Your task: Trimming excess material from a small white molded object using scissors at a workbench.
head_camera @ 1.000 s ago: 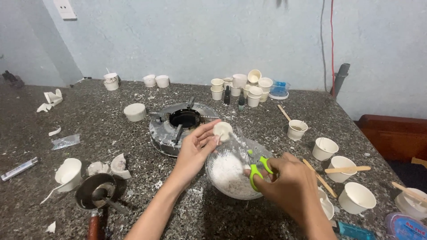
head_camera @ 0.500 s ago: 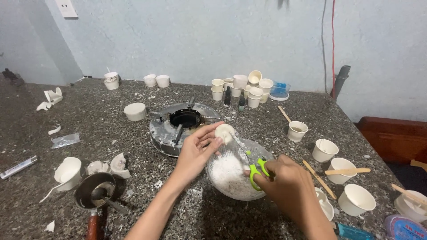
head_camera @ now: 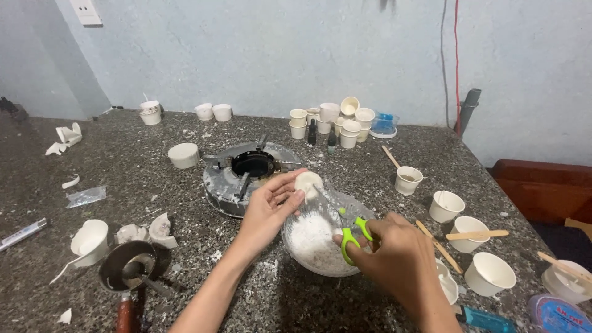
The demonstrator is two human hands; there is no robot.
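Speckled granite counter (head_camera: 154,185) against a pale blue wall, littered with white flakes and scraps.

Left hand (head_camera: 268,206) pinches a small white lump (head_camera: 308,182) between thumb and fingertips, other fingers loosely curled. Lump is held directly over a clear bowl (head_camera: 296,243) so, I'd judge, whatever comes off drops inside. Bowl already holds a pile of white shavings (head_camera: 314,240).

Right hand (head_camera: 398,253) has fingers through the loops of green-handled scissors (head_camera: 353,237), clamped on the handles; blades angle up toward the lump, tips close to it. Can't tell if the blades touch it.

Bowl sits just in front of a metal burner (head_camera: 246,172), close to the body, both hands meeting over it.

Around it: small paper cups (head_camera: 447,206) to the right, two with wooden sticks (head_camera: 476,235) across or beside them; a cluster of cups and dark little bottles (head_camera: 332,140) at the back; a small pan (head_camera: 129,271) and torn cup pieces (head_camera: 148,229) left front.
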